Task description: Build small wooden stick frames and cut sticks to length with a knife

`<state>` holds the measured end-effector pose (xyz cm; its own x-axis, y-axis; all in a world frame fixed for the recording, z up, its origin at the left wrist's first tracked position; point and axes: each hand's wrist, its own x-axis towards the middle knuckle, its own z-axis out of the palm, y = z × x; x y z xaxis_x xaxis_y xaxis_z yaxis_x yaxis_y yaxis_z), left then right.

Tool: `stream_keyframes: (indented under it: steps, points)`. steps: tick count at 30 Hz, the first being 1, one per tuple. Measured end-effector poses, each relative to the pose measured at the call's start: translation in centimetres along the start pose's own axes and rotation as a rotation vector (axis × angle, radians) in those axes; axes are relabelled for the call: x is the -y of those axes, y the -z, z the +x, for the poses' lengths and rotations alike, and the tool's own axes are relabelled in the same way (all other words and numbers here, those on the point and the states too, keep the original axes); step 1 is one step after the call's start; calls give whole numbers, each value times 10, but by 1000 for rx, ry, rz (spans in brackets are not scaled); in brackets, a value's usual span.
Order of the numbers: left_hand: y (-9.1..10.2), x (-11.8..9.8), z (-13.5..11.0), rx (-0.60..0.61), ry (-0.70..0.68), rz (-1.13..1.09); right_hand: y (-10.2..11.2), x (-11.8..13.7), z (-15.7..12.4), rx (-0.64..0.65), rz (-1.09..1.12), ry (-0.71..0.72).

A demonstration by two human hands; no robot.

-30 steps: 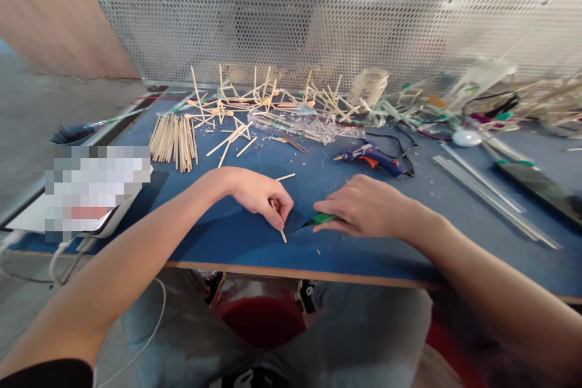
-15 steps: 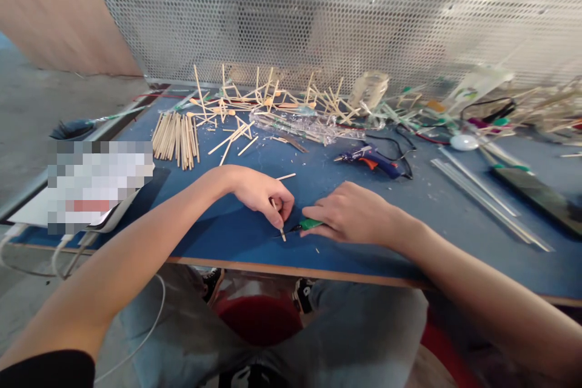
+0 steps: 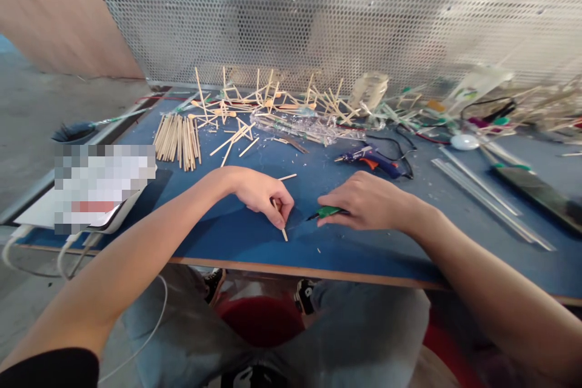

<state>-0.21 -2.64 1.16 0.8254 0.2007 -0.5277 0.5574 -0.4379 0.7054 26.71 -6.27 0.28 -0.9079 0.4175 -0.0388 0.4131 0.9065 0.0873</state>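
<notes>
My left hand (image 3: 268, 197) is closed in a pinch round a short wooden stick (image 3: 285, 234), whose lower end points down at the blue tabletop. To its right, my right hand (image 3: 357, 201) grips a green-handled craft knife (image 3: 328, 211). The knife's dark neck and thin, faint blade point left toward the stick. Whether the blade touches the stick is hard to make out. Just behind my left hand lies another thin stick (image 3: 288, 177), partly hidden. A small wood scrap (image 3: 319, 250) rests near the front edge.
A bundle of wooden sticks (image 3: 177, 142) lies at the left, beside a white device with cables (image 3: 104, 191). Joined stick frames (image 3: 268, 97) stand along the back. A blue glue gun (image 3: 373, 160), clear glue sticks (image 3: 493, 203) and a phone (image 3: 539, 197) lie to the right.
My right hand has drawn the knife back to the right and slightly away from me. My left hand still pinches the stick in nearly the same place.
</notes>
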Motion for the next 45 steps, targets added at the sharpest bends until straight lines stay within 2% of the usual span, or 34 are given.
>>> stream_keyframes:
  steps: [7,23,34,40,45]
  points:
    - [0,-3,-1,13,36,-38,-2,1,3,15,41,13]
    - [2,0,-1,12,15,-12,-1,4,3,57,31,-17]
    - [2,2,0,16,-10,-40,-2,4,3,3,2,0]
    - [1,2,2,2,-10,-39,-6,20,6,-35,-37,-5]
    - [1,2,3,3,-21,-32,-4,20,8,-5,-36,0]
